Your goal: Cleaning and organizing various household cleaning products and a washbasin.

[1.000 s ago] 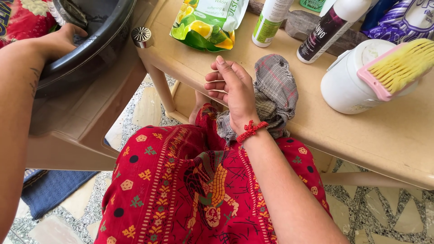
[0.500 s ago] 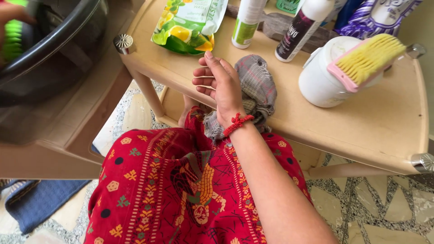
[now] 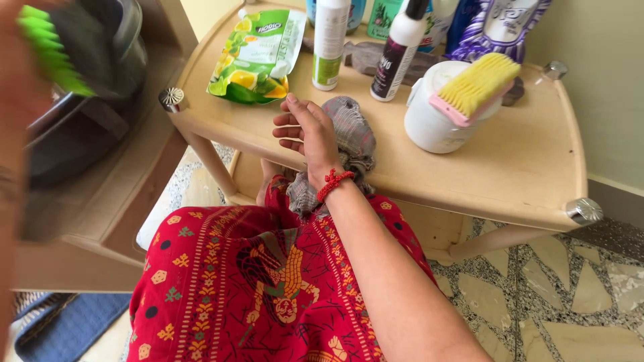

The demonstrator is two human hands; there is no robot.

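Head camera looks down on a low beige plastic table (image 3: 523,174) with a person seated before it in a red patterned garment (image 3: 268,281). Right hand (image 3: 310,131) rests at the table's near edge with its fingers loosely curled, lying against a grey checked cloth (image 3: 352,137) but not closed around it. That cloth is bunched on the near edge, and part of it hangs over toward the lap. It looks soft, light and limp, so it would likely sag and trail if lifted by a corner; gathering the bunched middle on the tabletop would give the surest hold. Left hand (image 3: 20,87) is blurred at the left border of the view, and a green-bristled scrub brush (image 3: 50,50) shows against it, apparently held, though the grasp itself cannot be told. Beside it sits a dark basin (image 3: 80,114) on a wooden ledge.

Along the table's far edge stand a green and yellow refill pouch (image 3: 258,57), a white bottle (image 3: 330,43) with a green band, a white bottle with a dark label (image 3: 399,57) and a purple patterned pack (image 3: 500,27). Toward the right side a white tub (image 3: 436,117) carries a pink brush with yellow bristles (image 3: 476,87). Chrome caps mark the table's corners. The floor is stone mosaic (image 3: 570,295), a blue mat (image 3: 60,322) lies at lower left, and a pale yellow wall rises behind.
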